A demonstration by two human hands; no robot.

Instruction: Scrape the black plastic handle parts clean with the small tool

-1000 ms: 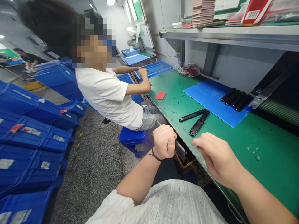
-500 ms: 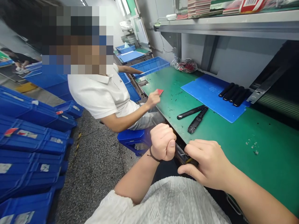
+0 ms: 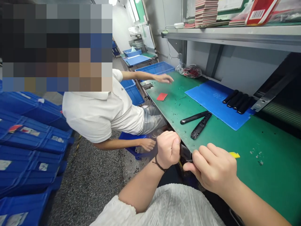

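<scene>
My left hand (image 3: pixel 168 149) is closed in a fist around one end of a dark, glossy plastic piece (image 3: pixel 185 152) at the table's front edge. My right hand (image 3: pixel 213 168) is curled over the other end, its thumb beneath. From behind its fingers pokes the end of a yellow-handled tool (image 3: pixel 234 154); the working end is hidden. Just beyond my hands, two long black plastic shell pieces lie on the green table: a smooth one (image 3: pixel 194 117) and one with its ribbed inside up (image 3: pixel 201 125).
Several black pieces (image 3: pixel 237 101) lie side by side on a blue sheet (image 3: pixel 211 100). A co-worker (image 3: pixel 91 116) sits at my left, one arm over the table near a red square (image 3: pixel 162 96). Blue crates (image 3: pixel 30 135) are stacked at far left; a metal shelf (image 3: pixel 223 36) overhangs the back.
The co-worker has let go of the red square, which now lies on the table, lowered one hand and reached the other over the tabletop. My hands keep hold at the table edge.
</scene>
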